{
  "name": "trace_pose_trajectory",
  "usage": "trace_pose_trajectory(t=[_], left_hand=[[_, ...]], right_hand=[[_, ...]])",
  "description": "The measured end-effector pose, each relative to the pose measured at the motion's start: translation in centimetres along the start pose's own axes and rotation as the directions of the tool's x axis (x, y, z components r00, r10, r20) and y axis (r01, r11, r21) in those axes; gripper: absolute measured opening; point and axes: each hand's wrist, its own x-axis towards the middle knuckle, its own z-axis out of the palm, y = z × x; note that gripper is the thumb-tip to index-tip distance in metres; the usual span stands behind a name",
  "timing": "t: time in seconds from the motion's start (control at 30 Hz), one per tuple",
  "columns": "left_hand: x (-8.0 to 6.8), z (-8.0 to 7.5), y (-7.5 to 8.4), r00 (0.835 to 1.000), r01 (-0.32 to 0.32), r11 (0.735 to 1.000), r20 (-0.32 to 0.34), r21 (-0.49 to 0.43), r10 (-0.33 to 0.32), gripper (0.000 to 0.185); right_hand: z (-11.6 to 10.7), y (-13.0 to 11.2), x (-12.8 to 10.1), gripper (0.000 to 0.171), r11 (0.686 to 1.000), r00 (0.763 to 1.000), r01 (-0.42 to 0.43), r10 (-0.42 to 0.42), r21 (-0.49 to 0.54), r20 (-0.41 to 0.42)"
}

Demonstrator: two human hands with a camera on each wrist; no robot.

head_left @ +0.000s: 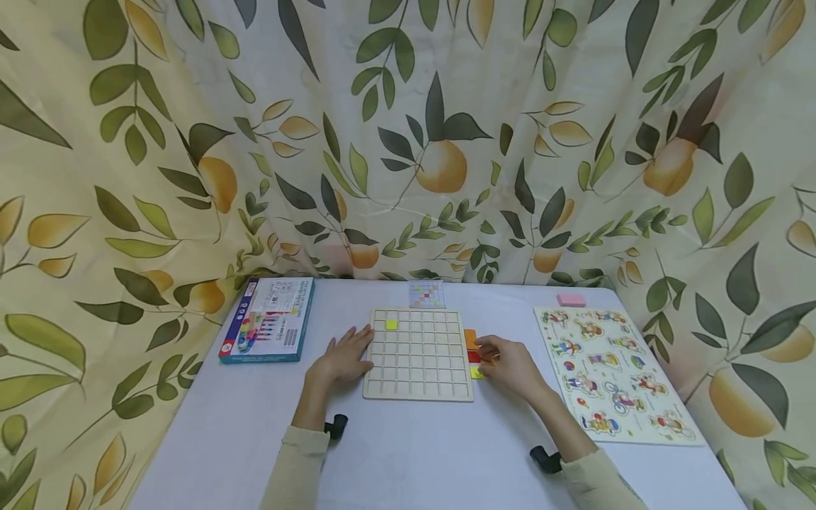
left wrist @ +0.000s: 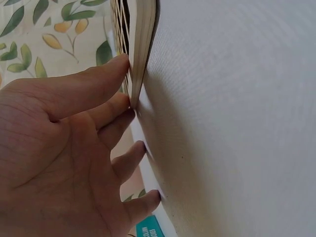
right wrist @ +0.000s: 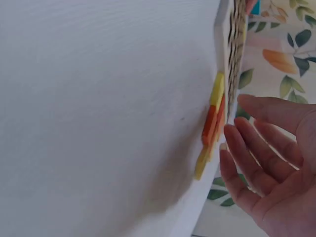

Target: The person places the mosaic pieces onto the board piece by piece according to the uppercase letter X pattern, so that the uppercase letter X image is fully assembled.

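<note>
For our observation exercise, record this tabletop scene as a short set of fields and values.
Surface: white table
Centre: wooden grid board, one yellow tile in it
Left hand: open, fingers against the board's left edge
Right hand: open, at the coloured tiles by the board's right edge
Left side: blue box
Right side: picture puzzle board

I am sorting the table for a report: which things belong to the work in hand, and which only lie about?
In use: grid board, yellow tile, coloured tiles, left hand, right hand.
Lying about: blue box, figure puzzle, pink block, pattern card.
</note>
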Motion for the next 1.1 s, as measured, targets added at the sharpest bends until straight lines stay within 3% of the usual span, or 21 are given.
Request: trace_pose_trajectory(t=[0.17, 0.63, 1.1], left_hand=[[0.2, -0.1, 0.0, 1.000, -0.003, 1.000, 0.006, -0.008, 0.003, 0.072], [0.6, -0.1, 0.3, 1.000, -0.013, 1.000, -0.014, 0.014, 0.013, 0.072], [0.3, 0.4, -0.3, 1.000, -0.005, 1.000, -0.016, -0.021, 0.005, 0.073]], right_hand=[[0.3, 0.8, -0.5, 0.047, 0.999, 0.999, -0.021, 0.022, -0.043, 0.038], [0.4, 1.5, -0.1, 0.047, 0.992, 0.998, 0.020, -0.013, -0.122, 0.058], [0.7, 1.1, 0.5, 0.047, 0.996, 0.998, 0.061, -0.060, -0.062, 0.011]])
